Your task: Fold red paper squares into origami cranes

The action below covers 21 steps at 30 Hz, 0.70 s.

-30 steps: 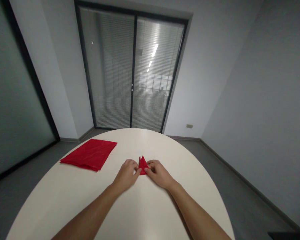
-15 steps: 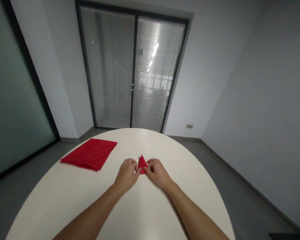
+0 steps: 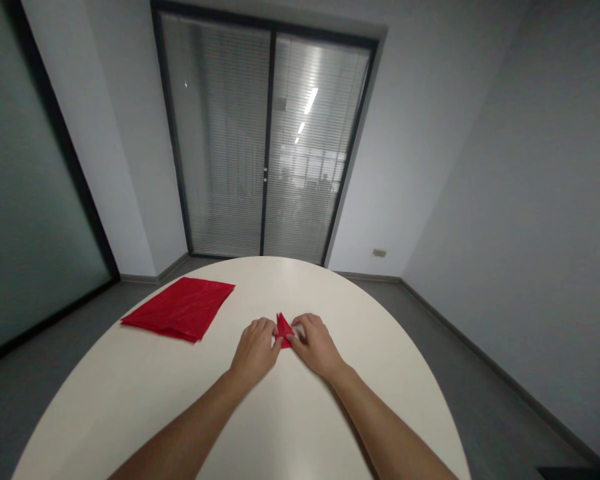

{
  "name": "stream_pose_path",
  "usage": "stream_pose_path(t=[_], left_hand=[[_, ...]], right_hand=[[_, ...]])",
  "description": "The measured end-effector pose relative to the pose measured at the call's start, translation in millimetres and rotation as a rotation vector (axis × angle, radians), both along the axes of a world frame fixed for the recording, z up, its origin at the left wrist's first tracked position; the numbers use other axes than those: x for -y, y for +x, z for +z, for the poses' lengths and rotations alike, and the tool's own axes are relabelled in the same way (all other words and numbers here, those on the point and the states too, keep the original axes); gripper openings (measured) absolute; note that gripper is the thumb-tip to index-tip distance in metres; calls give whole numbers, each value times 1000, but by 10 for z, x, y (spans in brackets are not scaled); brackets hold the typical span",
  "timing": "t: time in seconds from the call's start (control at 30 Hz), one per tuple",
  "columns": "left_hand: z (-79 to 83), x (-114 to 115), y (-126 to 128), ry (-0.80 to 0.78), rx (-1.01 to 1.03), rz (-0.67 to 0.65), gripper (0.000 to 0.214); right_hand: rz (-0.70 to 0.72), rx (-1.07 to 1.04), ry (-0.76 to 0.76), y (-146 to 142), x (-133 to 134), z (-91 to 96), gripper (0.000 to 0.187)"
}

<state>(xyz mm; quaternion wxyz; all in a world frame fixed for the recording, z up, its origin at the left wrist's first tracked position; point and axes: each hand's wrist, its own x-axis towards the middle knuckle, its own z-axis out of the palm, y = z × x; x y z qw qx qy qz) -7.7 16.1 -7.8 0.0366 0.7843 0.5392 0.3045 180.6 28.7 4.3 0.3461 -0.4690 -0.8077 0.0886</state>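
A small folded red piece [image 3: 284, 327], paper or thin cloth, rises to pointed tips between my hands over the middle of the table. My left hand [image 3: 256, 343] grips its left side, thumb at the lower edge and fingers curled. On the other side, my right hand [image 3: 315, 343] pinches the lower right part, with the thumb on the front and the index finger bent above it. My fingers cover parts of its lower edges.
A flat stack of larger red sheets [image 3: 183, 310] lies at the left of the round white table [image 3: 230, 427], reaching its edge. Past the table stand a glass door with blinds [image 3: 220, 147] and grey walls.
The folded red piece has shifted shape: its top now shows separated tips and leans slightly left. Both hands have moved only a little; the stack is unchanged.
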Motion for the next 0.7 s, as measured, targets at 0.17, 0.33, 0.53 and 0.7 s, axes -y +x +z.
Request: stream_pose_path(t=[0.17,0.33,0.53,0.7], left_hand=[[26,8,4,-9,-16,7,4],[66,19,21,12,-59,-6,10],[56,31,26,8,-60,-63,18],[43,37,11,-27,8,-75,20]], right_hand=[[195,124,33,53,-5,-13,30],[268,138,-20,61,-4,4,34],[319,112,-38,63,11,51,37],[269,47,-51,53,14,38,33]])
